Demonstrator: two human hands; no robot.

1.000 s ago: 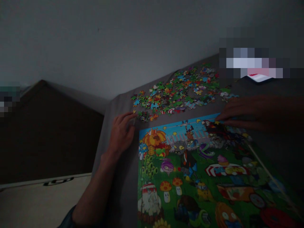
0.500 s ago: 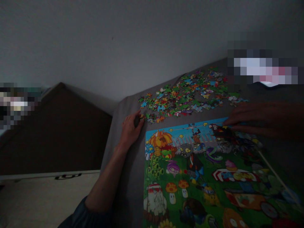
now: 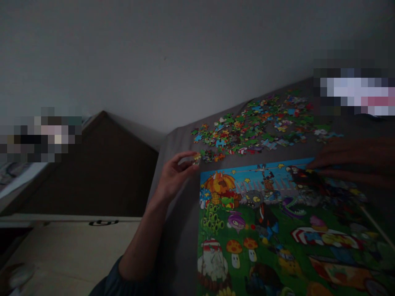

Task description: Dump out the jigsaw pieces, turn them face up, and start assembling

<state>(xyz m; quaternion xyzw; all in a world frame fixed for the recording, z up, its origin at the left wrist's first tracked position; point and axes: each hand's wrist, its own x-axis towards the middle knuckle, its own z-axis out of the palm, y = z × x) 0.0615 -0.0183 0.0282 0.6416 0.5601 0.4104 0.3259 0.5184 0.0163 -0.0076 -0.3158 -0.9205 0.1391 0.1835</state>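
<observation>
A colourful picture sheet with cartoon plants and figures lies on a grey cloth-covered surface. Beyond it, several loose jigsaw pieces are scattered in a heap. My left hand hovers at the sheet's far left corner, thumb and fingers pinched on a small puzzle piece at the near edge of the heap. My right hand rests flat on the sheet's far right edge, fingers stretched out and pointing left, in deep shadow.
A plain grey wall rises behind the surface. To the left a dark brown panel drops away, with pale flooring below it. The grey surface's left edge runs close beside my left forearm. The scene is dim.
My left hand has lifted off the cloth and opened from a curled grip into a pinch holding a piece. The view has shifted, so everything sits further right. My right hand stays on the sheet.
</observation>
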